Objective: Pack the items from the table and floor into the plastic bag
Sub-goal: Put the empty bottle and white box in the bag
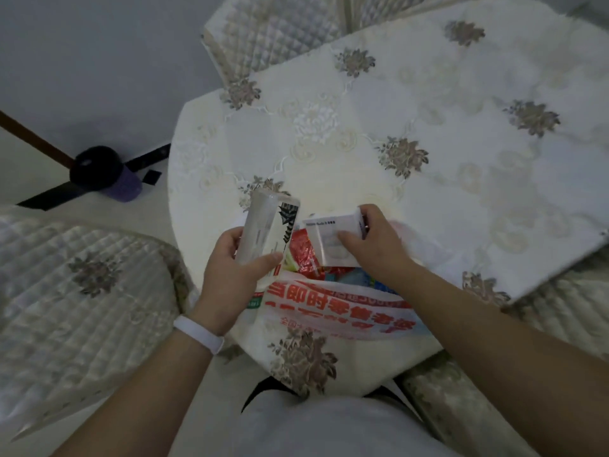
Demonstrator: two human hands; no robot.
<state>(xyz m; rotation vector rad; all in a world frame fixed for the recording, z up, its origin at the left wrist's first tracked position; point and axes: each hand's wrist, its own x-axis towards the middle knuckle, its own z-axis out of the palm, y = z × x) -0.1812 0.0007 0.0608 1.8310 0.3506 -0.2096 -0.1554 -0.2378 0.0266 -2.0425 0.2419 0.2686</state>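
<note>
At the counter's (428, 159) near edge, the plastic bag (329, 308) is gaping upward. The right grip (375, 239) is clamping a small white box (329, 240) directly over the bag's mouth, so it looks the nearer to dropping in. Just left of that mouth, the left grip (230, 268) is clasping a tall white pack (267, 225), its long axis standing nearly upright.

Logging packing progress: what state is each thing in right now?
plastic bag: open, partly filled, on the table.
tall pale box: gripped by the left hand, outside the bag.
small white box: gripped by the right hand, over the bag's mouth.
red packet: inside the bag.
purple cup: on the floor, dark lid on.
</note>
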